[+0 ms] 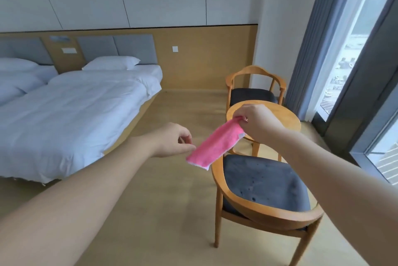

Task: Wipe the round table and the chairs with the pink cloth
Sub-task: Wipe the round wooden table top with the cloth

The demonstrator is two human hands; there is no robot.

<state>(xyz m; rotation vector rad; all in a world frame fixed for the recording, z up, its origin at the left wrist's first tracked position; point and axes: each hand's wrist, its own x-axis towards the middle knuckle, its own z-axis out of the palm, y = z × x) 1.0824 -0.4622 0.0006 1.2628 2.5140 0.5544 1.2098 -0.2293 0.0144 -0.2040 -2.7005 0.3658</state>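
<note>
From the head view, the right hand (256,121) pinches the upper end of the folded pink microfibre cloth (215,143), which hangs slanted in the air above the floor. The left hand (176,139), fingers loosely curled, reaches its fingertips to the cloth's lower end; whether it grips is unclear. Behind stand the round wooden counter (282,115), the near wooden chair with dark cushion (262,186) and the far matching chair (254,91).
</note>
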